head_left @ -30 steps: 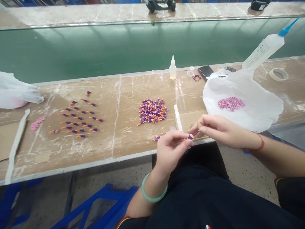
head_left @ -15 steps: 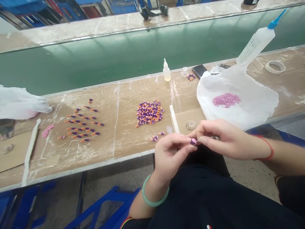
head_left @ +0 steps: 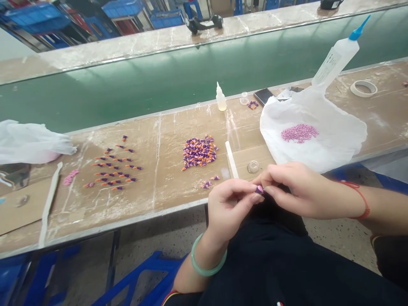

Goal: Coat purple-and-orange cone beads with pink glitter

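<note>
Up close at the near edge of a long cardboard-topped workbench [head_left: 159,140], rows of purple-and-orange cone pieces [head_left: 113,168] lie at left and a loose pile of them [head_left: 199,151] sits mid-bench. Beyond the edge, the left hand [head_left: 228,206] pinches a tiny purple piece [head_left: 259,189] between thumb and forefinger, and the right hand [head_left: 295,189] closes its fingertips on the same piece. Held over the lap, not the bench, it could slip and drop to the floor

Cone pile [head_left: 199,152] — left of stick [head_left: 231,160]
</note>
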`<state>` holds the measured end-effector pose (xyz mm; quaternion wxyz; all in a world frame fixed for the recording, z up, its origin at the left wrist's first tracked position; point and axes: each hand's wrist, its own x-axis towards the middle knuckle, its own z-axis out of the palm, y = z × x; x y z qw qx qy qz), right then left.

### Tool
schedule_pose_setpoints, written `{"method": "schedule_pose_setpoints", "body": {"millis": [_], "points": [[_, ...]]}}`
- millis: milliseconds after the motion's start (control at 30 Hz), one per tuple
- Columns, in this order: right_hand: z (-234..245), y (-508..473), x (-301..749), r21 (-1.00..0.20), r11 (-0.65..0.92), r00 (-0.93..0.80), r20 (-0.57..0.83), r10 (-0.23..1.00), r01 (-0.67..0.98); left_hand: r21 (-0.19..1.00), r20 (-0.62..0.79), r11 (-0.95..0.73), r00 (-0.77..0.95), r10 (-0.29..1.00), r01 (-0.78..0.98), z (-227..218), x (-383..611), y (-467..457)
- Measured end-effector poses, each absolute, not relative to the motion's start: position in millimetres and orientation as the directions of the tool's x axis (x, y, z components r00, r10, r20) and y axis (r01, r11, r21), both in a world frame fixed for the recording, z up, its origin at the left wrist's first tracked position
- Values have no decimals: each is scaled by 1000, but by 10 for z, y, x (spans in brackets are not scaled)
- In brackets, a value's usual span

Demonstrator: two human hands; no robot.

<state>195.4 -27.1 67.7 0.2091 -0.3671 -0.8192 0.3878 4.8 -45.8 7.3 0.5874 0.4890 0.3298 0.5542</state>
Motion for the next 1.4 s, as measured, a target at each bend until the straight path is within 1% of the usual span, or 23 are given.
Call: {"method": "schedule_pose_setpoints", "body": {"millis": [133, 267, 433, 600, 867, 933, 1033, 1133, 1200, 1300, 1400], "points": [[682, -291, 1941, -750, 471, -659, 63, 750, 464, 951, 148, -93, 169, 974, -296, 95, 33, -461], [685, -299, 1944, -735, 492, -672, 67, 737, 467, 951, 173, -115, 186, 967, -287, 87, 7, -457], [690, -299, 1953, -726, 506, -691, 58, 720, 466, 959, 223, -179, 197, 955, -218, 74, -29, -439], [699, -303, 1945, -714, 512, -702, 42, 711, 477, 950, 284, -245, 212, 935, -194, 63, -48, -427], [672, -303, 1926, -723, 493, -684, 38, 728, 484, 940, 339, -325, 205, 918, -101, 43, -58, -433], [654, -307, 1936, -741, 491, -670, 75, 739, 458, 933, 360, -347, 204, 910, -99, 33, -57, -430], [624, -331, 1952, -740, 538, -623, 208, 754, 404, 896, 443, -436, 183, 877, -82, 31, -49, -430], [590, -367, 1951, -662, 640, -589, 355, 726, 390, 836, 545, -547, 173, 821, -35, 53, -41, -439], [569, -383, 1939, -594, 703, -575, 438, 691, 391, 805, 586, -594, 177, 791, -12, 75, -39, -447], [543, -386, 1921, -520, 760, -563, 518, 644, 391, 779, 618, -627, 179, 766, -7, 103, -40, -453], [527, -381, 1923, -471, 792, -563, 560, 608, 388, 772, 626, -635, 183, 758, -10, 111, -46, -455]]}}
